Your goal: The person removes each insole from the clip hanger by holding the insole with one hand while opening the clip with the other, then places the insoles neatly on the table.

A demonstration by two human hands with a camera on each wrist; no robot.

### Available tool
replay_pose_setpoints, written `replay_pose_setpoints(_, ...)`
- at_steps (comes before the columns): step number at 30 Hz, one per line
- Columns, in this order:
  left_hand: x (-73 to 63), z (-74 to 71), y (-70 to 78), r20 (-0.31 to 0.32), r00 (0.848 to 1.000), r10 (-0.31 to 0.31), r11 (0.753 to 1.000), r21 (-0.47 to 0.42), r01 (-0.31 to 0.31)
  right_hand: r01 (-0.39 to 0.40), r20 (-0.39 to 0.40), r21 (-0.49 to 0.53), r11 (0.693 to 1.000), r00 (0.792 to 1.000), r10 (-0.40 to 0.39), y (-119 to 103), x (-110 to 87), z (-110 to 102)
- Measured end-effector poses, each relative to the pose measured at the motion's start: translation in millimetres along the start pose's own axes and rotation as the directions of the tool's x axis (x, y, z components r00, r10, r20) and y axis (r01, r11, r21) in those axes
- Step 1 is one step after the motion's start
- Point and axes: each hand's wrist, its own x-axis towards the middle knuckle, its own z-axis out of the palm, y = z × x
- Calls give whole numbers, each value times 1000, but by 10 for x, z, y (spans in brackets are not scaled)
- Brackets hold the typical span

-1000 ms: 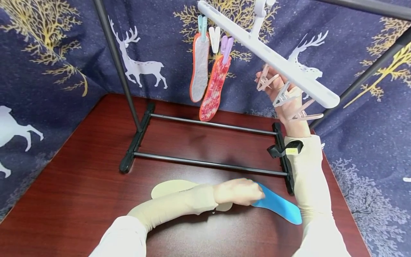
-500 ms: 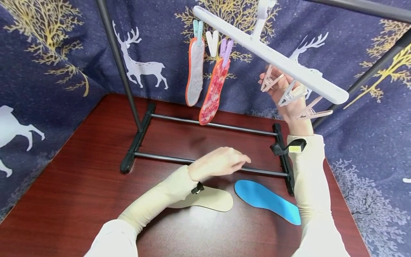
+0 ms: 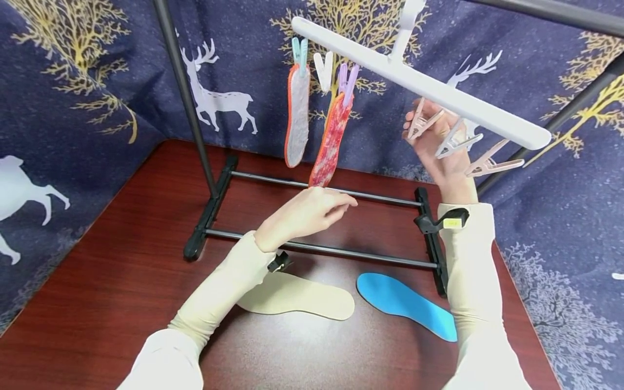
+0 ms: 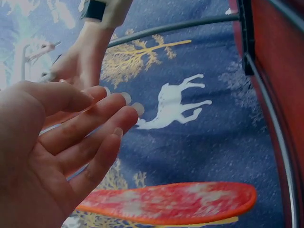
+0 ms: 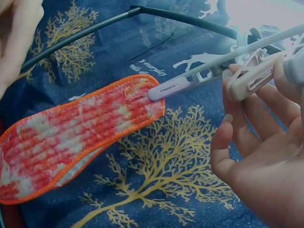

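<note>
My left hand (image 3: 312, 214) is in mid-air above the rack's base, below the hanging red-and-white insole (image 3: 333, 141). Its fingers are loosely bent with nothing between them, as the left wrist view shows. At the right half of the white hanger (image 3: 424, 81), my right hand (image 3: 436, 143) holds a pale pink clothespin (image 5: 256, 78) between thumb and fingers. A purple clothespin (image 3: 348, 84) grips the red-and-white insole. A grey insole with orange edging (image 3: 297, 116) hangs from a teal clothespin (image 3: 299, 54). On the table lie a cream insole (image 3: 302, 297) and a blue insole (image 3: 404, 303).
The black rack's left post (image 3: 182, 92) and lower metal bars (image 3: 331, 249) stand around the work. A white clothespin (image 3: 324, 70) hangs between the two insoles. Two more clothespins hang right of my right hand's one. A navy cloth with deer covers the back.
My left hand has risen from the blue insole and moved up and left, empty. The hanger's right end has swung right and slightly down, my right hand moving with it.
</note>
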Motion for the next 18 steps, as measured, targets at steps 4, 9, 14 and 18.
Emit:
replay_pose_setpoints(4,-6,-67,-6,-68,997,-30,999,42,33,-10,23,18,1000,1000,10,6,1,-34)
replay_pose_setpoints(9,8,-142,2,-191,970,-152,987,17,158,-14,22,58,998,1000,13,9,0,-60)
replay_pose_setpoints(14,87,-234,-4,-406,872,-276,957,-26,290,-1,33,116,993,999,-3,9,25,-77)
replay_pose_setpoints(18,205,-352,-34,-541,789,-293,948,-59,312,-7,37,190,982,999,0,15,57,-87)
